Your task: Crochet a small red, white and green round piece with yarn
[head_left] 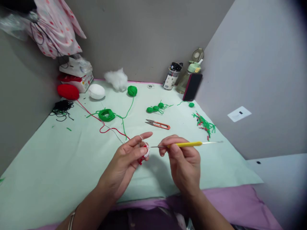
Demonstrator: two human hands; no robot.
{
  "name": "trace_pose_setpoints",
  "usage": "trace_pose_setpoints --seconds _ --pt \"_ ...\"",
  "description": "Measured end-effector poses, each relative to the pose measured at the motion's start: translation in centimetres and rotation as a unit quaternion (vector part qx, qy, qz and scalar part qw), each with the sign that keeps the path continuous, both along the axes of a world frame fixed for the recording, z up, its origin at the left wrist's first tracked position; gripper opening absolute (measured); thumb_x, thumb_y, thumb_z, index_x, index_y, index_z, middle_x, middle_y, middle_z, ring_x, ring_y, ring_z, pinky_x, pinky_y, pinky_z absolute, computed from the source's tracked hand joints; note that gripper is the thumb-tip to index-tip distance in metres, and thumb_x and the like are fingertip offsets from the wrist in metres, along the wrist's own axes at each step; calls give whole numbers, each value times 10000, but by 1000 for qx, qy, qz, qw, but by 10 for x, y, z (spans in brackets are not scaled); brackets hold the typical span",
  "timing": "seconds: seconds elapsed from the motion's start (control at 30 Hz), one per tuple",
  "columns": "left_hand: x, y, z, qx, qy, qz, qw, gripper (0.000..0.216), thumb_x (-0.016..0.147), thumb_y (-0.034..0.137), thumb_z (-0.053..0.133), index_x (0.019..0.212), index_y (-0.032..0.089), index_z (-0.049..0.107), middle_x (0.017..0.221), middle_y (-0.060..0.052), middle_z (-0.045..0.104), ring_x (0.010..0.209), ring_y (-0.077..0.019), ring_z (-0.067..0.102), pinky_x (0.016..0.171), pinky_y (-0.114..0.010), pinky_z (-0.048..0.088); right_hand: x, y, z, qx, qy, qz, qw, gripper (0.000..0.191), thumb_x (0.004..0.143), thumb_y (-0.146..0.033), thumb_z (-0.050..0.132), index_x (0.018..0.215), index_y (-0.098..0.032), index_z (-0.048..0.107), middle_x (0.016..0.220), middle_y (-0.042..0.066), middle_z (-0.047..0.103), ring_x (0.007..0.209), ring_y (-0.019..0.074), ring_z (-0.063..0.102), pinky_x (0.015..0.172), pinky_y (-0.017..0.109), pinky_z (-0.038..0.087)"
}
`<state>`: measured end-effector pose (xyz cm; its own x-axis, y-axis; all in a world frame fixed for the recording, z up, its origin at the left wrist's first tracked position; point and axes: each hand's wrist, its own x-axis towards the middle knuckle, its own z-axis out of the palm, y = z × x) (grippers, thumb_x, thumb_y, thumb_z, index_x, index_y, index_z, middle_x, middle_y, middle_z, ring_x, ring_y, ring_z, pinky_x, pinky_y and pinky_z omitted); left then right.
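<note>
My left hand (128, 158) pinches a small red and white crochet piece (145, 152), with white yarn looped over the raised forefinger. My right hand (183, 159) grips a yellow-handled crochet hook (184, 144); its metal tip points left into the piece. Red yarn (105, 126) and white yarn trail from the piece back across the pale green cloth (59, 166) toward a red yarn ball (68, 91) and a white yarn ball (96, 91).
Orange thread snips (157, 124) lie just beyond my hands. Green yarn coil (106, 114), green ball (132, 90), small green crocheted rounds (155, 108), green scraps (204, 123), white stuffing (116, 78), black thread (61, 107), a pen cup (171, 77), bottle (192, 72) and phone (192, 87) stand farther back.
</note>
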<state>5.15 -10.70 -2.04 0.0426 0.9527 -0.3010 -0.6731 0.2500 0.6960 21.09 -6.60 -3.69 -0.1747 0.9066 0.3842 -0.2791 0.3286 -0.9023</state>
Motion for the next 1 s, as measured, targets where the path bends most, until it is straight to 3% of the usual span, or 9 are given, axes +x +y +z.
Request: trace_pose_setpoints --seconds 0.1,0.27,0.53,0.63,0.77,0.9,1.0 --pt "3 -1 0 32 63 21 997 389 795 236 897 1176 271 830 845 12 686 812 -127 629 844 -249 499 -5 2 -2 -48 15 55 997 145 994 -346 710 965 -259 822 883 36 727 747 169 656 698 316 565" --pt "8 -6 2 44 121 42 991 387 799 263 906 1174 287 814 876 10 710 843 -159 664 870 -300 527 -10 1 -1 -57 10 52 997 133 981 -346 730 986 -270 838 923 41 742 760 159 650 701 298 569" --pt "8 -12 20 27 50 11 998 533 825 284 890 1337 258 746 863 1 706 822 -134 608 866 -269 482 -9 -5 8 -4 47 77 996 121 978 -309 733 1006 -282 847 967 57 731 767 172 678 681 319 601" --pt "3 -15 25 22 3 -36 999 606 812 265 881 1394 228 717 912 -24 702 805 -130 581 830 -256 484 -9 -7 14 -54 97 98 989 133 976 -346 730 970 -265 836 913 41 719 652 144 643 603 299 589" --pt "-5 -16 27 44 -31 -75 996 531 792 218 856 1316 198 772 907 -30 695 743 -111 561 740 -221 488 -7 -3 25 -167 146 99 970 182 915 -374 795 841 -208 802 808 17 689 572 102 584 543 238 538" --pt "-8 -13 27 78 -32 -79 993 433 774 238 851 1202 181 817 922 -47 715 762 -125 571 716 -219 500 -12 3 27 -271 175 168 932 217 877 -413 833 850 -203 784 725 0 669 554 84 534 525 193 497" --pt "-8 -7 27 89 42 -45 994 373 793 245 857 1160 209 807 937 -47 740 850 -157 633 823 -255 527 -22 7 22 -271 163 176 932 238 865 -455 840 873 -225 782 699 -17 648 554 92 507 544 210 503"
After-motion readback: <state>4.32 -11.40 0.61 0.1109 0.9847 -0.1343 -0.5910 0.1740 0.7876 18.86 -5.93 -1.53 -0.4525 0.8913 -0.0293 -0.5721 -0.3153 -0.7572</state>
